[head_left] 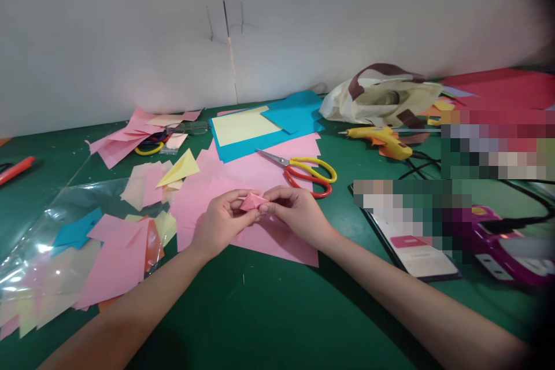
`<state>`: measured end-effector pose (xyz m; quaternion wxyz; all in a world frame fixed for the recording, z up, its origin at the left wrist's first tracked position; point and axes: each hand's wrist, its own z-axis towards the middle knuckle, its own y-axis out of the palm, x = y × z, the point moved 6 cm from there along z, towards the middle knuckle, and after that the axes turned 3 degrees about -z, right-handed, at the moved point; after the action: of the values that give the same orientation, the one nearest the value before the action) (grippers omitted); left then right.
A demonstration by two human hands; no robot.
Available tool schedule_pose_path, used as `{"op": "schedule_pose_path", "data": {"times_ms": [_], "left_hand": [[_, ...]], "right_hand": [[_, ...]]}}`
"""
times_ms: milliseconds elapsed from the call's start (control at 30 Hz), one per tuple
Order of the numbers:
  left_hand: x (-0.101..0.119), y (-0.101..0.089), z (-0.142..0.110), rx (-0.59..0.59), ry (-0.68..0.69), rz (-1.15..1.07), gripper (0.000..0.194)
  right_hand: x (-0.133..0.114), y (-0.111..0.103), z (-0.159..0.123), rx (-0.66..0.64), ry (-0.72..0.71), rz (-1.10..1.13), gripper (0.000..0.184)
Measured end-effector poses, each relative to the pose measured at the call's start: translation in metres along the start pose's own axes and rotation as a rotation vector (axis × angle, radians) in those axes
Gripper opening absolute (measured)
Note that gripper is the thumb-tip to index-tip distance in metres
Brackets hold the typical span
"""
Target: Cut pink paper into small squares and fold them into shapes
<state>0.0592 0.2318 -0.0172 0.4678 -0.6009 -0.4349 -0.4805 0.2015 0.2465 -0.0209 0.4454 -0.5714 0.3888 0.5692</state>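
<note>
A small folded piece of pink paper (pixel 252 202) is held up between my two hands, above the table's middle. My left hand (pixel 223 217) pinches its left side, thumb along the lower edge. At its right end the fingertips of my right hand (pixel 295 208) are closed on it. Beneath both hands lie large pink paper sheets (pixel 277 245). Scissors (pixel 303 170) with one yellow and one red handle rest on these sheets, just beyond my right hand, blades pointing to the back left.
Blue sheets (pixel 299 110) and a pale yellow sheet (pixel 245 125) lie behind. To the left is a clear plastic bag (pixel 39 248) with paper pieces. On the right are a yellow glue gun (pixel 385 140), a tablet-like device (pixel 416 251), a purple power strip (pixel 498 248) and a cloth bag (pixel 342 101).
</note>
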Motion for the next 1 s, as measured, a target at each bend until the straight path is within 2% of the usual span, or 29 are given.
{"op": "schedule_pose_path", "data": {"times_ms": [167,500,600,700,833,1000], "left_hand": [[0.000,0.001,0.000,-0.019,0.019,-0.027,0.037],[0.007,0.002,0.000,-0.041,0.041,-0.005,0.025],[0.006,0.000,0.001,-0.017,0.046,0.042,0.021],[0.005,-0.001,0.002,-0.019,0.063,0.036,0.027],[0.008,0.001,0.003,-0.070,0.109,0.046,0.020],[0.005,0.004,0.002,-0.107,0.045,-0.020,0.019]], "right_hand": [[-0.003,0.001,-0.002,0.002,-0.032,-0.068,0.014],[-0.017,0.000,-0.007,0.071,-0.226,-0.263,0.014],[-0.017,-0.002,-0.007,0.107,-0.219,-0.288,0.013],[-0.016,-0.005,-0.008,0.171,-0.187,-0.261,0.008],[-0.017,-0.008,-0.009,0.215,-0.218,-0.208,0.029],[-0.021,-0.007,-0.011,0.205,-0.317,-0.221,0.017]]}}
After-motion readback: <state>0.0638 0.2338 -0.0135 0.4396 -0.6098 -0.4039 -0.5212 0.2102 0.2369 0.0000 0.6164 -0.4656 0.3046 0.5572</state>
